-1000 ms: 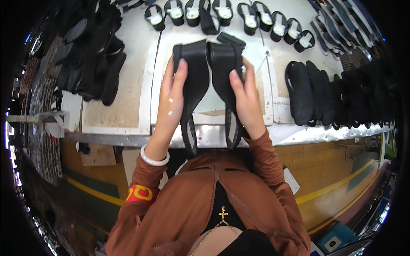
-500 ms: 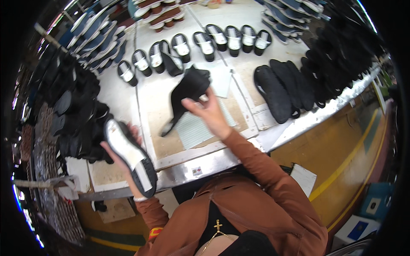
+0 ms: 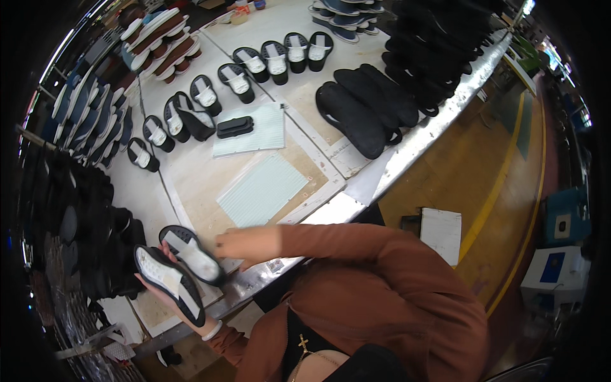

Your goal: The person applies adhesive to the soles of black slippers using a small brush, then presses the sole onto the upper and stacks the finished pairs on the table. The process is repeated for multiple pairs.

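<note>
On the left, my left hand is closed around a shoe sole with a black rim and a white face turned up. Its fingertips show between this sole and a second black-and-white sole, which overlaps it on the right. My right hand is at the second sole's right edge, its fingers smeared by motion. I cannot tell if they grip that sole. Pale green ribbed sheets lie beyond my right hand. A black brush-like block rests on the farther sheet.
A curved row of black-and-white soles runs across the table. Black soles are piled at right, dark shoe parts at left. Blue-and-white stacks and brown-and-white stacks stand farther back. The table's metal edge is near me.
My right hand has swung down and left toward my left hand; the black piece it held is no longer distinguishable. A second white-faced sole now shows beside the held one. The view has turned.
</note>
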Motion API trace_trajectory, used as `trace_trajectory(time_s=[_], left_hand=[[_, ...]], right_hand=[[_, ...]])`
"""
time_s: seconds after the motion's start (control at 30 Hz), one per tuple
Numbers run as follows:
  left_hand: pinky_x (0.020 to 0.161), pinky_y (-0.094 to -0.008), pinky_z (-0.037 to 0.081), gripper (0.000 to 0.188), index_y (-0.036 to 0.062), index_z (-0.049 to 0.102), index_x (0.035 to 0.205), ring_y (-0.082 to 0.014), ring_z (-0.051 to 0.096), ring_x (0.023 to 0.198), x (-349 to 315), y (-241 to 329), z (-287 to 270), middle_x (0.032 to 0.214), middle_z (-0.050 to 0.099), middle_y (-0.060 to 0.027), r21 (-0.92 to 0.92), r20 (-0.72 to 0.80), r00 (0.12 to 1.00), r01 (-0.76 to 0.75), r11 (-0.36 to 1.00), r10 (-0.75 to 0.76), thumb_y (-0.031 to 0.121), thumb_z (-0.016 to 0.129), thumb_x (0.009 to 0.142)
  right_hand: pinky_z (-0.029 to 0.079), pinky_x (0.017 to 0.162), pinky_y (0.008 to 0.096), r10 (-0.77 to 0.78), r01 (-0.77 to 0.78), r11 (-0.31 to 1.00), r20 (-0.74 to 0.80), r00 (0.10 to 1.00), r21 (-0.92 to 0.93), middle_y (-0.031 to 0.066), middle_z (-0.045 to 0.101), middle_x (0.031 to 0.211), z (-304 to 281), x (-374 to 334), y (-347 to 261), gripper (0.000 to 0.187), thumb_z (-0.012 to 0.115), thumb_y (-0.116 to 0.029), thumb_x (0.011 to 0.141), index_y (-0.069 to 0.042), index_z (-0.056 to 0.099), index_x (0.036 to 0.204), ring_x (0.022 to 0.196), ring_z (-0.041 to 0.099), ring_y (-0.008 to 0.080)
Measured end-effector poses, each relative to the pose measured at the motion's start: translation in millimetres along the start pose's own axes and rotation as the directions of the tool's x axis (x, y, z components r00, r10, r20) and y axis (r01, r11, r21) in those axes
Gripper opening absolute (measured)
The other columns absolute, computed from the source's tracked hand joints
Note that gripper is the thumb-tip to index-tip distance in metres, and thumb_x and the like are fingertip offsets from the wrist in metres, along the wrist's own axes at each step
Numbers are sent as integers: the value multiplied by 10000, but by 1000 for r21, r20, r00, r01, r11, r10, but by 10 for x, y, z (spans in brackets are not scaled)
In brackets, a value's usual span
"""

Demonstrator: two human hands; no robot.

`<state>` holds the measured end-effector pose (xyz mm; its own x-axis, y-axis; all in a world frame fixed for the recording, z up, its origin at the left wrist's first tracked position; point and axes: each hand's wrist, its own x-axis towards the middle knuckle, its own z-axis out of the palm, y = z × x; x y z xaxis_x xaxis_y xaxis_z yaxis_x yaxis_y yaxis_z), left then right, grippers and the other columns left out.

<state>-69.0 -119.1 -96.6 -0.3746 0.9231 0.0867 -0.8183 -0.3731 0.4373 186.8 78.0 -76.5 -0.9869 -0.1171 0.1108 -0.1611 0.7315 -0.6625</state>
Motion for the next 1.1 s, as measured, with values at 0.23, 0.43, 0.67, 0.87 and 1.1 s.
trace_trajectory(time_s=[0.23,0.43,0.67,0.87,1.1], left_hand=[[1068,-465,473,755,-5,574,1375,-273,643,1132,219,-21,16,1231,659,-140,619,-571,766,166,768,294,630,577,965],[1053,-423,442,628,-49,576,1384,-375,610,1214,484,16,-476,1321,630,-276,892,-218,761,410,-193,611,476,520,1044],[978,-443,485,505,-31,594,1336,-423,660,1116,321,222,-326,1204,683,-289,780,-148,862,403,-479,484,386,544,1056],[1034,-380,463,614,-65,557,1390,-332,651,1163,231,77,-121,1243,679,-273,873,-317,860,429,-231,399,446,560,1050],[1021,-359,465,561,-82,566,1357,-282,638,1183,103,-112,-172,1295,672,-219,942,-284,871,332,-55,401,389,589,1053]], right_hand=[[541,839,396,-65,77,997,-621,781,-7,148,687,1045,-1236,-1225,-996,326,775,-109,884,13,670,1167,962,676,330],[514,544,351,-496,75,841,-706,505,-536,99,690,780,-1511,-1599,-1482,200,774,-196,895,-12,733,963,651,652,207],[405,444,278,-674,323,736,-592,443,-596,31,622,585,-1604,-1879,-1767,313,553,-322,1061,-80,498,1252,418,481,126],[375,437,234,-651,425,759,-583,487,-493,6,571,515,-1637,-1885,-1782,238,549,-278,1048,-51,537,1119,393,450,94],[359,369,293,-518,721,689,-748,415,-76,95,532,494,-1598,-1626,-1863,252,519,-45,885,-37,439,646,361,433,144]])
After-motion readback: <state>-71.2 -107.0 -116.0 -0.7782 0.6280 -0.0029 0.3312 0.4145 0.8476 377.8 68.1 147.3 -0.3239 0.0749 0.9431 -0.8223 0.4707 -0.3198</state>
